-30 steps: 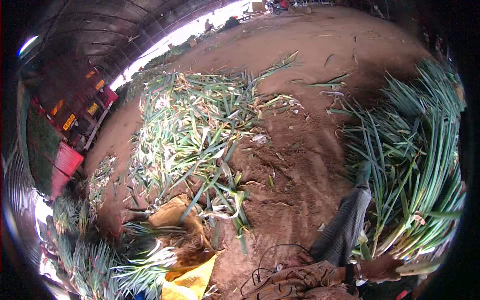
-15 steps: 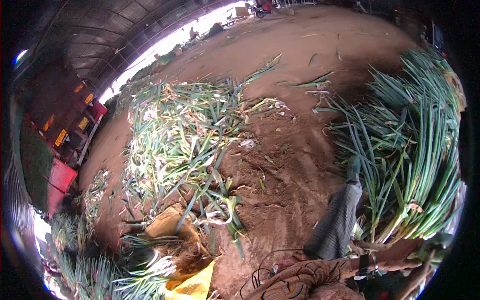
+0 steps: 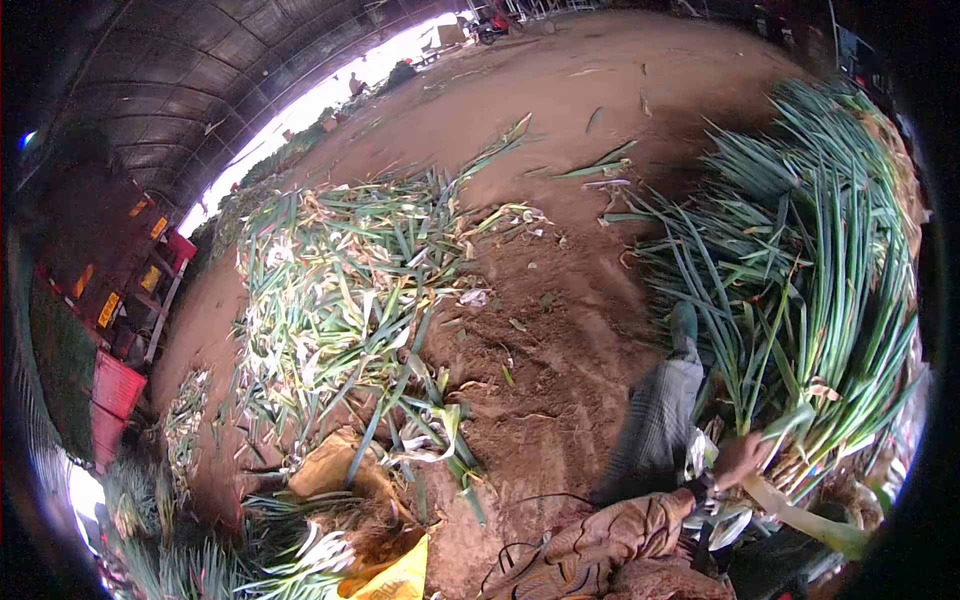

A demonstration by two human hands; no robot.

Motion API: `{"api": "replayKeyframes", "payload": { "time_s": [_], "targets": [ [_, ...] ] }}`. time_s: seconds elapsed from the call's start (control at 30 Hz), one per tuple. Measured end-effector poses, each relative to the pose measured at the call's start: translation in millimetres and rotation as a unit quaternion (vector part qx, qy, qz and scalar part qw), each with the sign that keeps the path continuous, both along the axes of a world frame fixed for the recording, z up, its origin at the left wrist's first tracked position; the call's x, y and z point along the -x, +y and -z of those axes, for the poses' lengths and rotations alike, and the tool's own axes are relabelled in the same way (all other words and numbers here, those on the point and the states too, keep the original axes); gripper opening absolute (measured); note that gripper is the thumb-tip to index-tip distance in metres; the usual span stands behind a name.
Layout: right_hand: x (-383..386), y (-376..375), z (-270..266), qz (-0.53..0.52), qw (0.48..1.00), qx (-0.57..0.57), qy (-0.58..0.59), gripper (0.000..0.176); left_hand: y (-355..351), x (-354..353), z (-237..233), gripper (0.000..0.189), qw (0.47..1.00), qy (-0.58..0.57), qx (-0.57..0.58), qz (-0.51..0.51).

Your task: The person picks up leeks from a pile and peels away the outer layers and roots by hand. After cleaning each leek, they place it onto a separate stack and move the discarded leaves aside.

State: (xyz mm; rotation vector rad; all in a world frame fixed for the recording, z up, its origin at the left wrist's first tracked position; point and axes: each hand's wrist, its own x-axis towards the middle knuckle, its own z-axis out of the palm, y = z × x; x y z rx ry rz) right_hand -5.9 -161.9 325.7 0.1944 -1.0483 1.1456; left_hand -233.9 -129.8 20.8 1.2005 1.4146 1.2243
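My left hand [image 3: 736,462], with a dark band at the wrist, is at the lower right beside the root ends of a big heap of long green onions [image 3: 835,270]. Its fingers look closed on a green onion leaf [image 3: 815,527], a broad pale-green strip that trails off to the right. Blur partly hides the grip. A brown patterned sleeve [image 3: 610,545] covers the arm. Just above the hand, my leg in grey trousers [image 3: 655,420] stretches out, its green shoe [image 3: 684,328] against the onion leaves. My right hand does not show.
Stripped onion leaves [image 3: 340,290] lie in a wide pile on the dirt floor [image 3: 560,370]. A brown sack [image 3: 345,462], a yellow bag [image 3: 395,572] and more green onions [image 3: 300,555] stand at the lower left. Farther left is a red truck [image 3: 115,390]. Someone sits far back [image 3: 356,84].
My left hand has moved left, from the far right edge to near the onion root ends, with the pale-green leaf now stretching behind it. The whole view has shifted slightly.
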Motion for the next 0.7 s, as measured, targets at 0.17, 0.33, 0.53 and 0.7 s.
{"api": "replayKeyframes", "payload": {
  "time_s": [0.17, 0.33, 0.53, 0.7],
  "targets": [
    [-38, -47, -15, 0.151, 0.987, 0.011, -0.052, 0.025, -8, 25, 42, 0.022, 0.988, 0.088, 0.083, -0.099],
    [-117, -201, -34, 0.541, 0.820, 0.074, -0.170, 0.023, 2, 54, 59, 0.026, 0.967, 0.199, 0.157, -0.028],
    [-146, -274, -29, 0.712, 0.664, 0.098, -0.205, 0.020, 5, 85, 89, 0.044, 0.880, 0.441, 0.165, -0.059],
    [-144, -264, -37, 0.755, 0.613, 0.082, -0.219, 0.019, 2, 87, 108, 0.044, 0.902, 0.395, 0.172, -0.035]
  ]
}}
